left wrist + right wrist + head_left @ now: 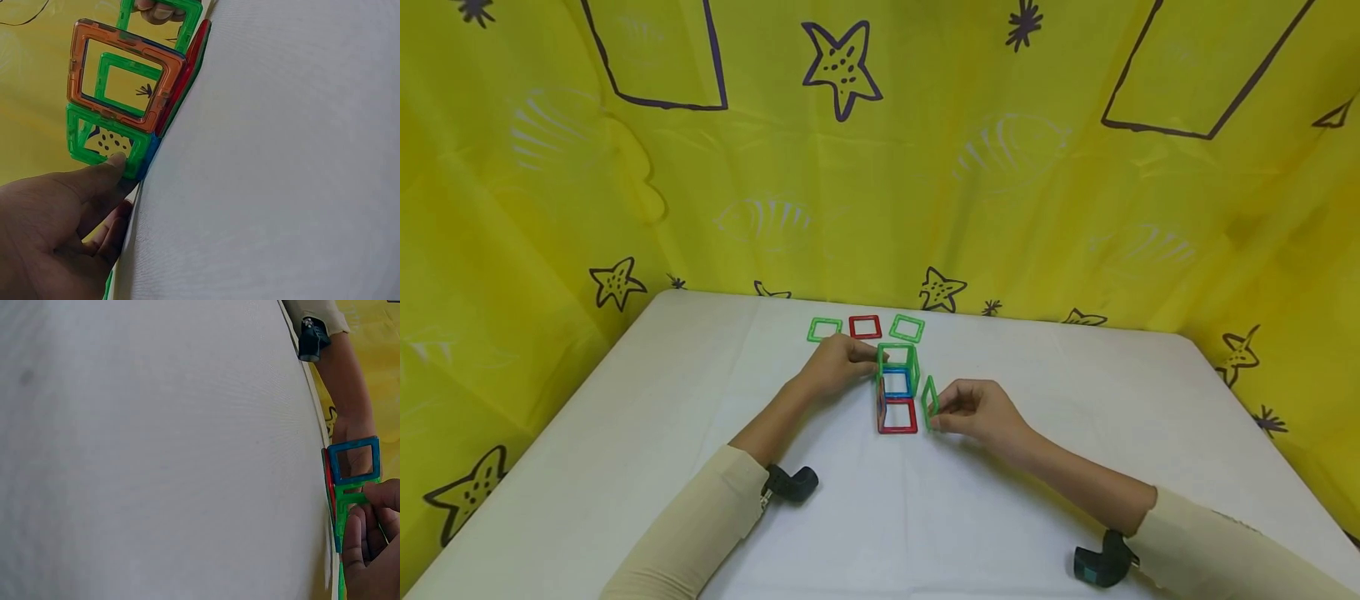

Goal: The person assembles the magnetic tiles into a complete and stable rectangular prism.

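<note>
Square magnetic tiles form a small structure on the table. Green tiles (897,346) stand upright round a blue base tile (895,395). In front of it a red tile (898,430) lies flat, with an orange tile (128,42) upright along its left side. My left hand (837,367) pinches the green tile (74,140) on the structure's left, thumb on its outer face. Just right of the red tile, my right hand (981,410) holds a loose green tile (341,509) upright between thumb and fingers, apart from the structure in the head view.
Behind the structure lie a green tile (826,320), a red tile (864,317) and another green tile (908,318) in a row. White cloth covers the table (700,367). A yellow patterned curtain (880,183) hangs beyond its back edge and sides.
</note>
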Tool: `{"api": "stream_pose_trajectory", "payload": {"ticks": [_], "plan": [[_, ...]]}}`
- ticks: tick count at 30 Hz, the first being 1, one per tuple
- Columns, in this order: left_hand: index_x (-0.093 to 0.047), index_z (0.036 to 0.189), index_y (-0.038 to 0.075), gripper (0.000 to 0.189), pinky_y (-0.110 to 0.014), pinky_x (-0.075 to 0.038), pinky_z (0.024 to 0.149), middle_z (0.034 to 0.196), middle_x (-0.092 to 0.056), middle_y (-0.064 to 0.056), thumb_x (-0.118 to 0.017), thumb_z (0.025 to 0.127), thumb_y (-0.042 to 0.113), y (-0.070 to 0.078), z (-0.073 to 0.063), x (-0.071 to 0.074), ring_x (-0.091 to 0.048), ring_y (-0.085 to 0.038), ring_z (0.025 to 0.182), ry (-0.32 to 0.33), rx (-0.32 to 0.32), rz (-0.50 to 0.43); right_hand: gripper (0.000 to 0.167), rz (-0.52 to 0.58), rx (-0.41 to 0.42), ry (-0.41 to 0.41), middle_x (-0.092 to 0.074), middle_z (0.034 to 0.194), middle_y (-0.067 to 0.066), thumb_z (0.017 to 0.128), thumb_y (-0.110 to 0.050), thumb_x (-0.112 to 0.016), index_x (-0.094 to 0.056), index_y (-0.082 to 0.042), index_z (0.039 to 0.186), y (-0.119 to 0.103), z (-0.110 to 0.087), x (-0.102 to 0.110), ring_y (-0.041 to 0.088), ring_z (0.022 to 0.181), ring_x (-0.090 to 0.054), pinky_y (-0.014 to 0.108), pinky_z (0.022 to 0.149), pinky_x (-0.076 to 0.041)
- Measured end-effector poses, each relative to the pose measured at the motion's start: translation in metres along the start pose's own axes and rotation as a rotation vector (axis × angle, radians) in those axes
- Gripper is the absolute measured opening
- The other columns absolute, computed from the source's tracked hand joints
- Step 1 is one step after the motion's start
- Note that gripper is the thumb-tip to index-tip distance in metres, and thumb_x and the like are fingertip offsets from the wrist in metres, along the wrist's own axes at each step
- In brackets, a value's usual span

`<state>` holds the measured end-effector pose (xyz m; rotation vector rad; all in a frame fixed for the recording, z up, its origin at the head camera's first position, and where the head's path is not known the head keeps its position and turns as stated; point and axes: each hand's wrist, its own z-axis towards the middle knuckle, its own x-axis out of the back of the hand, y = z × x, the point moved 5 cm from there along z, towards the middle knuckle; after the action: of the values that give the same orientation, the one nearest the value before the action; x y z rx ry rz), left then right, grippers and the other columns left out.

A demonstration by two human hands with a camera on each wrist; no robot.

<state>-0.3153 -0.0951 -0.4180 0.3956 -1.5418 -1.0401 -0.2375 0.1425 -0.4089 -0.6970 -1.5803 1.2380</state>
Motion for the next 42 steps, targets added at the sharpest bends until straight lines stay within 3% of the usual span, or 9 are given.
{"api": "stream_pose_trajectory", "payload": {"ticks": [20,42], "plan": [[-0.081,0.121,0.012,0.022,-0.042,-0.05,0.107,0.117,-0.078,-0.004,-0.074,0.1,0.012,-0.001,-0.001,0.0,-0.066,-0.023,0.124,0.002,0.014,-0.009,0.015,0.003,0.036,-0.031,-0.073,0.093,0.011,0.087,0.004,-0.081,-0.072,0.009,0.099,-0.004,-0.001,-0.009,0.019,0.081,-0.066,0.023,0.071,-0.058],[-0.081,0.121,0.011,0.023,-0.041,-0.05,0.107,0.116,-0.078,-0.004,-0.075,0.099,0.013,-0.001,0.002,0.0,-0.067,-0.023,0.122,-0.001,-0.014,0.009,0.016,0.034,0.052,-0.054,-0.072,0.092,0.012,0.088,0.003,-0.081,-0.071,0.008,0.1,-0.002,0.001,-0.017,0.016,0.08,-0.066,0.022,0.072,-0.057]]}}
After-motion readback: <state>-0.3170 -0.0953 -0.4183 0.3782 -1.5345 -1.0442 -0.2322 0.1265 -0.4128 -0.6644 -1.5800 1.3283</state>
